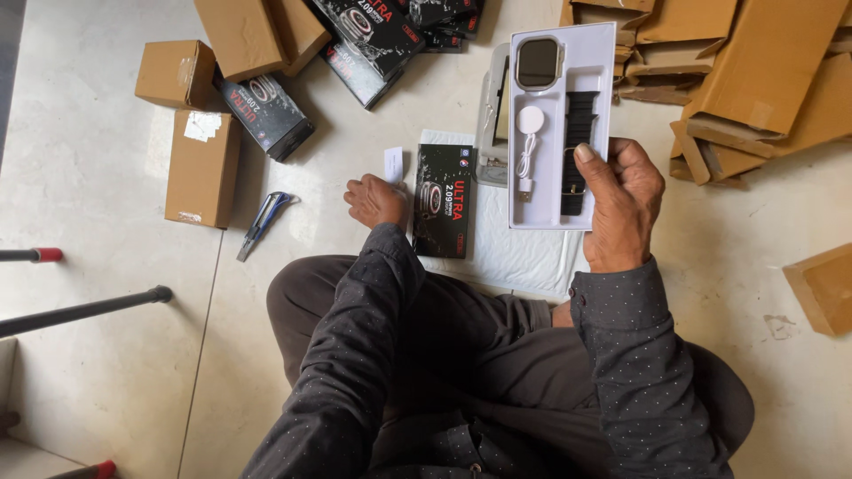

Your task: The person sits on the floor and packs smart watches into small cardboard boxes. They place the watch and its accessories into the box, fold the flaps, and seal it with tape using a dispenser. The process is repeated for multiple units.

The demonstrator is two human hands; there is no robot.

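a: what's the right hand [624, 206] got?

b: its fingers are clamped on the lower right edge of a white tray [561, 124], held up, with a smartwatch [539, 63], a black strap [578, 142] and a white charger [530, 121] set in it.

a: and the left hand [375, 200]?

b: fingers curled together, resting on the floor and touching the left edge of a black box [444, 200]. a blue utility knife [264, 223] lies near, to its left.

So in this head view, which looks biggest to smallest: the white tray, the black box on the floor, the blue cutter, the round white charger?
1. White tray, though it is held nearer the camera.
2. Black box.
3. Blue cutter.
4. Round white charger.
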